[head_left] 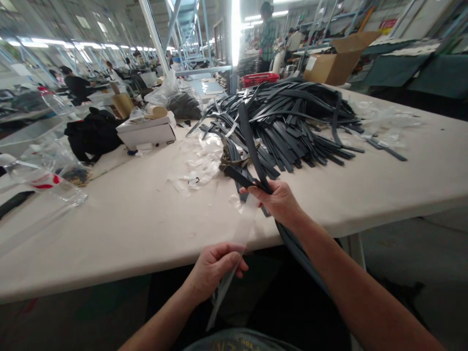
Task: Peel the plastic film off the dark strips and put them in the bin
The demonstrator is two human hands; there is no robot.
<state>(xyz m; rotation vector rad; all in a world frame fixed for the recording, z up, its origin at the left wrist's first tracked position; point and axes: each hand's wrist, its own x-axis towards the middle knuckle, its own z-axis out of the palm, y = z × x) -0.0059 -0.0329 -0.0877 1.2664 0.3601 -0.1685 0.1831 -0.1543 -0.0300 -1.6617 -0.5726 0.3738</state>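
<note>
Gripping: right hand (280, 200) dark strap (252, 141) | left hand (215, 265) clear sleeve (239, 234) | strap's lower end hidden

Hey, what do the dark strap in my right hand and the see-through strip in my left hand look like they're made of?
The dark strap in the right hand looks like leather or a synthetic look-alike: flat, matte black, bending without creasing. The see-through strip pinched by the left hand looks like thin clear plastic film: the table edge shows through it, and it hangs limp with a faint sheen.
</note>
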